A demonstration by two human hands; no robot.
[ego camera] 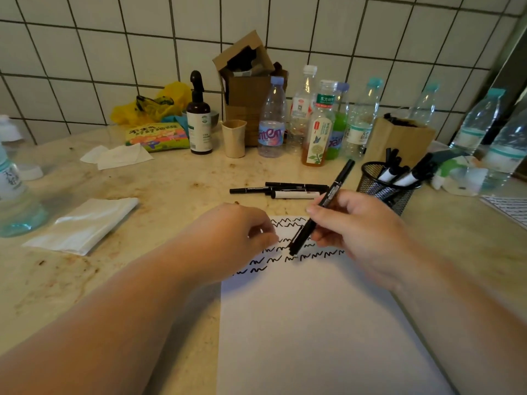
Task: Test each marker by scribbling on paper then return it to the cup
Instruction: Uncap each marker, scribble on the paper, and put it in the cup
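Observation:
A white sheet of paper [313, 323] lies on the counter, with rows of black scribbles across its top. My right hand [359, 226] grips a black marker [322, 206], tilted with its lower end just above the scribbles. My left hand [236, 238] rests on the paper's top left corner, fingers curled beside the marker's lower end; whether it holds a cap is hidden. A black mesh cup [385, 186] at the right holds several markers. Three more markers [285, 191] lie on the counter beyond the paper.
Several plastic bottles [272, 121] and a brown spray bottle [199, 118] line the back near the tiled wall. A beige cup [233, 138], cardboard boxes [248, 78], a snack packet [156, 136] and tissues [82, 223] sit to the left.

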